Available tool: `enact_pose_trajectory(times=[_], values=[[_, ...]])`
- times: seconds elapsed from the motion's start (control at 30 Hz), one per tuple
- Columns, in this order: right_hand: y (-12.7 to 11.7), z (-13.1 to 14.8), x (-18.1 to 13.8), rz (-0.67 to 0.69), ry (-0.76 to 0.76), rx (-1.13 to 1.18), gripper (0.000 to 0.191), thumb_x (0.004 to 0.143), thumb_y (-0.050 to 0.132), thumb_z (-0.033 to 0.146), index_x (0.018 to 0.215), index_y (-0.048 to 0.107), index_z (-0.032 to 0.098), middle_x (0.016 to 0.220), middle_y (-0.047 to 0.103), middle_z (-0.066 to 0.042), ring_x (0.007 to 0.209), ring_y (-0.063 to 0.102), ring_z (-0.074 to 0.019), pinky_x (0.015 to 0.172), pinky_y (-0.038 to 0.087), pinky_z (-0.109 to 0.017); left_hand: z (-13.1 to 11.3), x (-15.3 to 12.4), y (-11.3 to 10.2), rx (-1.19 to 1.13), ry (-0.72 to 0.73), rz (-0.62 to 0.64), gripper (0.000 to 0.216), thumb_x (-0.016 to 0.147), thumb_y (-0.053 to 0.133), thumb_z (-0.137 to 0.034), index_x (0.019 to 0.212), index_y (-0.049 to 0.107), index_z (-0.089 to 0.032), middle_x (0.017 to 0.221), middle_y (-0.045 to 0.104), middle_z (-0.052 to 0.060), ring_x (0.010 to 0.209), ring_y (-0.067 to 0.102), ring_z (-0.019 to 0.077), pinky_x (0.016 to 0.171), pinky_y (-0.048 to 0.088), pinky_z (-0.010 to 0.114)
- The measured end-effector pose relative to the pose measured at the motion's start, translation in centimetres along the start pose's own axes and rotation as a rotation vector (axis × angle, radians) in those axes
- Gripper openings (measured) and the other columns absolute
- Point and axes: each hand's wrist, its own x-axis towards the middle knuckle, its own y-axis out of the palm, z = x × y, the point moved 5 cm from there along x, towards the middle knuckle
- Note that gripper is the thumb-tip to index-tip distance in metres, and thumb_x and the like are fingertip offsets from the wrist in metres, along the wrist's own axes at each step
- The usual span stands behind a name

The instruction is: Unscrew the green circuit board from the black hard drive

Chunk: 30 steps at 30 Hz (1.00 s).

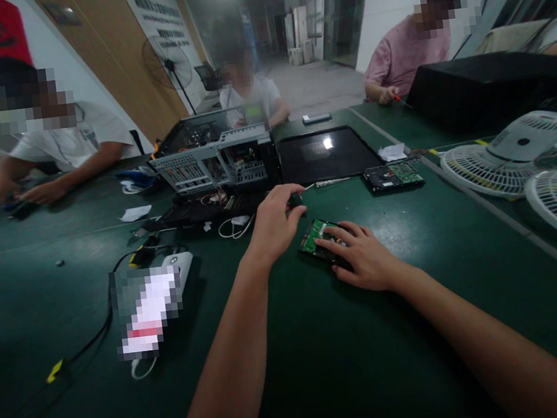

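Observation:
My left hand (274, 219) is closed round the dark handle of a screwdriver (328, 182), whose metal shaft points right across the green table (325, 351). Just right of it, my right hand (364, 256) lies on a small hard drive (314, 235) with its green circuit board up, fingers spread and pressing it to the table. The two hands are a few centimetres apart.
An open computer case (217, 155) lies beyond my hands, with a black side panel (325, 153) and a second hard drive (394, 175) to its right. Two white fan grilles (508, 156) sit at the right. Cables and a blurred device (149, 311) lie left. Several other people sit around the table.

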Motion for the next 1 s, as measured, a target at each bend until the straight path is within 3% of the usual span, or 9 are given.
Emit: enact_pose_trajectory(times=[0.5,0.63,0.73,0.87,1.0], values=[[-0.1,-0.1,-0.1,-0.014,-0.005,0.021,0.067,0.091,0.057,0.043,0.155,0.041,0.034,0.159,0.041,-0.008,0.140,0.033,-0.0423,0.107,0.036,-0.058,0.4,-0.2,1.0,0.061,0.029,0.020,0.035,0.088,0.069,-0.006,0.118,0.064,-0.022,0.117,0.068,0.006,0.109,0.065,0.0204,0.096,0.056,0.037],[0.1,-0.2,-0.1,-0.011,-0.005,0.023,0.067,0.091,0.058,0.042,0.155,0.041,0.034,0.159,0.040,-0.008,0.140,0.032,-0.0426,0.108,0.035,-0.059,0.1,0.0,1.1,0.066,0.069,0.029,0.039,0.090,0.070,-0.010,0.126,0.065,-0.024,0.122,0.069,0.005,0.110,0.065,0.0201,0.099,0.054,0.038],[0.2,-0.1,-0.1,-0.008,-0.004,0.031,0.067,0.091,0.058,0.042,0.155,0.041,0.034,0.159,0.040,-0.008,0.141,0.032,-0.0427,0.108,0.034,-0.060,0.1,0.0,1.2,0.069,0.078,-0.018,0.039,0.090,0.073,-0.018,0.128,0.067,-0.026,0.122,0.065,0.005,0.109,0.064,0.0193,0.097,0.055,0.037],[0.0,-0.3,0.0,-0.001,-0.002,0.056,0.068,0.089,0.059,0.042,0.155,0.042,0.035,0.159,0.040,-0.008,0.140,0.031,-0.0429,0.108,0.033,-0.061,0.3,-0.1,0.8,0.148,0.033,-0.144,0.027,0.090,0.075,-0.023,0.116,0.075,-0.028,0.108,0.059,0.004,0.095,0.062,0.0174,0.089,0.056,0.036],[-0.2,-0.7,0.0,0.027,-0.028,0.095,0.072,0.086,0.062,0.042,0.155,0.042,0.034,0.158,0.040,-0.009,0.138,0.032,-0.0424,0.108,0.033,-0.061,0.3,0.0,0.5,0.087,0.009,-0.101,0.033,0.092,0.067,-0.014,0.123,0.071,-0.026,0.109,0.064,0.004,0.099,0.064,0.0182,0.090,0.058,0.036]])
